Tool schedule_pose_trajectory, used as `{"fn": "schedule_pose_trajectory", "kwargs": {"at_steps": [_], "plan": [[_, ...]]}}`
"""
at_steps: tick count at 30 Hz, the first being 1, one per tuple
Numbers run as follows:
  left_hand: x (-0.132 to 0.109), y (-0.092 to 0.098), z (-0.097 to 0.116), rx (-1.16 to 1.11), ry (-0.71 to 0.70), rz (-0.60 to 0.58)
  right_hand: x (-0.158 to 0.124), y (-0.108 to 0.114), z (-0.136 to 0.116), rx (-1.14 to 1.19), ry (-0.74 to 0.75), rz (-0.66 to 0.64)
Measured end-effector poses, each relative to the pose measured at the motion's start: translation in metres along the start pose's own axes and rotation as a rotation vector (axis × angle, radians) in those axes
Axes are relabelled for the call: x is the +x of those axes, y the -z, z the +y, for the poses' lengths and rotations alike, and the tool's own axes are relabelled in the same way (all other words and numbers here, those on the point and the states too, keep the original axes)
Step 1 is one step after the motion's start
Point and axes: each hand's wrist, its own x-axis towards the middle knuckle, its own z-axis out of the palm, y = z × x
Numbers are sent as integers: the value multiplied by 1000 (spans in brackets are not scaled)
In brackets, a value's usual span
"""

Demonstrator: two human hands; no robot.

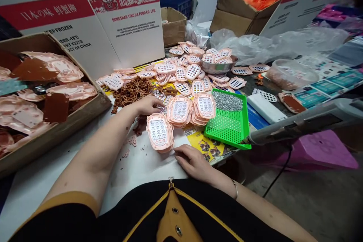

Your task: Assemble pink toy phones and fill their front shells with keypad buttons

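My left hand (pixel 150 105) reaches over small pale printed pieces behind the front stack, its fingers bent down and drawn together; what they hold, if anything, is hidden. My right hand (pixel 194 162) lies on the white work surface, fingers loosely apart and nothing seen in them, just beside the foot of the front stack of pink plastic keypad panels (pixel 159 133). These panels have rounded outlines and light printed keys. Two more stacks of panels, one in the middle (pixel 179 110) and one on the right (pixel 204 106), stand behind it, close together.
Brown molded parts (pixel 132 92) are heaped left of a loose pile of panels (pixel 166 67). A green tray (pixel 227 128) holds many small metal pieces, possibly screws. A power screwdriver (pixel 300 121) juts in from the right. A carton (pixel 85 111) of pink shells stands at left.
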Motion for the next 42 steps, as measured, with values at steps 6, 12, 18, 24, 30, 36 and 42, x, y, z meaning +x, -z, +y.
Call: {"fn": "schedule_pose_trajectory", "kwargs": {"at_steps": [6,12,18,24,30,36,42], "plan": [[6,-8,-3,82,1,-91,7,1,4,18,-13,-4],[3,-6,-9,119,24,-114,9,-1,5,12,-4,-4],[-7,-2,-9,199,87,-121,8,1,4,21,2,-5],[-18,8,2,292,116,-112,9,2,4,29,6,-6],[-5,11,9,266,38,-176,8,1,4,28,4,-4],[5,3,12,231,18,-252,7,0,6,39,-10,-6],[-10,7,-1,296,39,-217,8,0,6,39,-30,-17]]}}
